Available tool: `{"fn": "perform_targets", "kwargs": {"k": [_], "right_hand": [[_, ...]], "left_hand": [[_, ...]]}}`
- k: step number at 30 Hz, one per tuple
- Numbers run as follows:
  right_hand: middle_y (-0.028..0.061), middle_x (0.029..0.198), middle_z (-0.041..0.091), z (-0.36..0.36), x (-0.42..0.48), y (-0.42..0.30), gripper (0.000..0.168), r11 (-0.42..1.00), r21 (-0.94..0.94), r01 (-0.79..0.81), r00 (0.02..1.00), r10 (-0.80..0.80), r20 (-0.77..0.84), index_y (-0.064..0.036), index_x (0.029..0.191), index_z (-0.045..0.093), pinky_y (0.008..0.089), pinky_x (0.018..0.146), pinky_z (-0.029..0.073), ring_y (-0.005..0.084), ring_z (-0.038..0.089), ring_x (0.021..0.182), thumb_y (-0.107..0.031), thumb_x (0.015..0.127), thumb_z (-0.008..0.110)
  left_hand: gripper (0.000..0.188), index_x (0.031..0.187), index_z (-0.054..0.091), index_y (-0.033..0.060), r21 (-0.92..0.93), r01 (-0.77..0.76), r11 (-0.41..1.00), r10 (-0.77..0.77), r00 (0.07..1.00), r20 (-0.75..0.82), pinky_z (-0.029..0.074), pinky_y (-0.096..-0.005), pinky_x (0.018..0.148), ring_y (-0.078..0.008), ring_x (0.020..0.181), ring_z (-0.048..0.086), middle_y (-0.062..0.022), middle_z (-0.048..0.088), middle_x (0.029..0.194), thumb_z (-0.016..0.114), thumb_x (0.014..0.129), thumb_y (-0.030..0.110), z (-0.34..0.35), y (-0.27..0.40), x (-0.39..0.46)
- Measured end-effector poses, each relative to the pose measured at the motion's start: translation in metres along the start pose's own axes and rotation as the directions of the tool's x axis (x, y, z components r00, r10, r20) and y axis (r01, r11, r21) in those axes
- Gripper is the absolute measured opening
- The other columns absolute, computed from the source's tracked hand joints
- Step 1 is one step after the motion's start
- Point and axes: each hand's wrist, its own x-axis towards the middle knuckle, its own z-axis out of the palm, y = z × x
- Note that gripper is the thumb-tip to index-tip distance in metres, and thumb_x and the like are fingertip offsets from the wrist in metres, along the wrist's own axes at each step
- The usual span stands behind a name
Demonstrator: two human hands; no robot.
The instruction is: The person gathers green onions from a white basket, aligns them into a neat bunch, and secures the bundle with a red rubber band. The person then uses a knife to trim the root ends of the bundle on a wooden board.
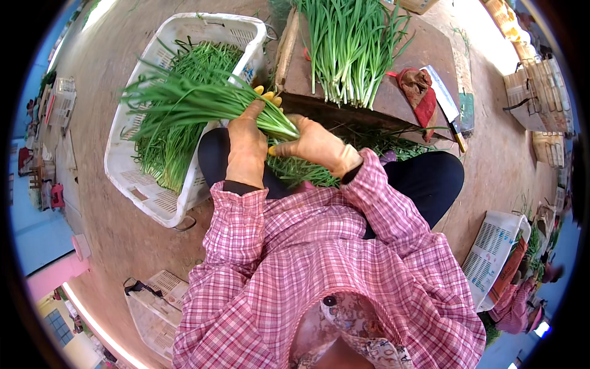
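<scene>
My left hand [247, 143], in an orange-tan rubber glove with yellow fingertips, grips a bunch of green garlic chives [198, 99] by its lower stems. The leaves point left, above a white plastic crate [159, 203]. My right hand [318, 145], gloved alike, touches the pale cut ends of the same bunch, thumb and fingers around them. Inside the crate lie more chives [170, 159]. Ahead, a low wooden board [424, 50] carries a spread pile of chives [350, 55], stem ends towards me. Right of it lie a red and brown cloth [417, 94] and a knife [445, 99].
Loose green trimmings [304, 170] cover the floor between my knees. Another white crate [495, 253] stands at right, near a person in a checked garment [514, 304]. Stacked crates [537, 97] stand farther off at right. A flat crate [154, 309] lies behind me at left.
</scene>
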Motion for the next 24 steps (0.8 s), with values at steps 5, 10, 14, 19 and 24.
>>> {"fn": "perform_targets", "kwargs": {"k": [5,10,14,19,24], "right_hand": [[0.0097,0.088,0.069,0.004,0.011,0.018,0.03,0.797,0.51,-0.323,0.941,0.213,0.264,0.003,0.104,0.066,0.0317,0.052,0.054,0.0163,0.064,0.061,-0.018,0.087,0.079],[0.0054,0.081,0.064,-0.004,0.008,0.037,0.026,0.583,0.671,-0.458,0.877,0.171,0.45,0.002,0.104,0.065,0.0307,0.047,0.05,0.0147,0.057,0.055,-0.02,0.093,0.073],[0.0091,0.083,0.064,-0.007,0.007,0.049,0.031,0.676,0.605,-0.421,0.875,0.128,0.467,0.003,0.105,0.064,0.0335,0.053,0.052,0.0181,0.059,0.056,-0.026,0.098,0.067],[0.0123,0.094,0.071,-0.017,-0.025,0.008,0.046,0.885,0.342,-0.317,0.946,0.323,0.041,0.006,0.118,0.063,0.031,0.065,0.058,0.0212,0.07,0.078,-0.032,0.094,0.073],[0.0117,0.103,0.072,-0.01,-0.031,0.004,0.027,0.924,-0.273,0.267,0.863,-0.355,-0.36,-0.006,0.116,0.071,0.0321,0.084,0.055,0.023,0.07,0.096,-0.01,0.09,0.072]], "left_hand": [[0.063,0.139,0.051,0.0016,-0.055,0.101,0.993,-0.077,0.936,0.343,0.057,-0.05,0.095,-0.0339,0.118,0.062,-0.018,0.063,0.129,0.074,0.091,0.036,-0.032,0.0,0.0],[0.084,0.142,0.051,0.0021,-0.167,0.387,0.907,-0.282,0.852,0.44,0.054,-0.0564,0.099,-0.0374,0.118,0.062,-0.0212,0.059,0.136,0.074,0.082,0.057,-0.043,-0.024,-0.005],[0.067,0.144,0.05,0.0059,-0.214,0.587,0.781,-0.399,0.732,0.552,0.054,-0.0575,0.103,-0.0336,0.127,0.058,-0.0154,0.058,0.14,0.075,0.09,0.038,-0.039,-0.037,0.002],[0.037,0.137,0.058,0.014,-0.271,0.405,0.873,-0.374,0.914,0.159,0.059,-0.0532,0.094,-0.0291,0.108,0.065,-0.0095,0.066,0.125,0.06,0.1,0.015,-0.031,-0.039,-0.002],[0.035,0.134,0.059,0.0089,-0.09,0.308,0.947,-0.299,0.949,0.098,0.059,-0.0456,0.094,-0.0271,0.107,0.067,-0.0124,0.068,0.118,0.06,0.1,0.007,-0.016,-0.035,-0.009]]}}
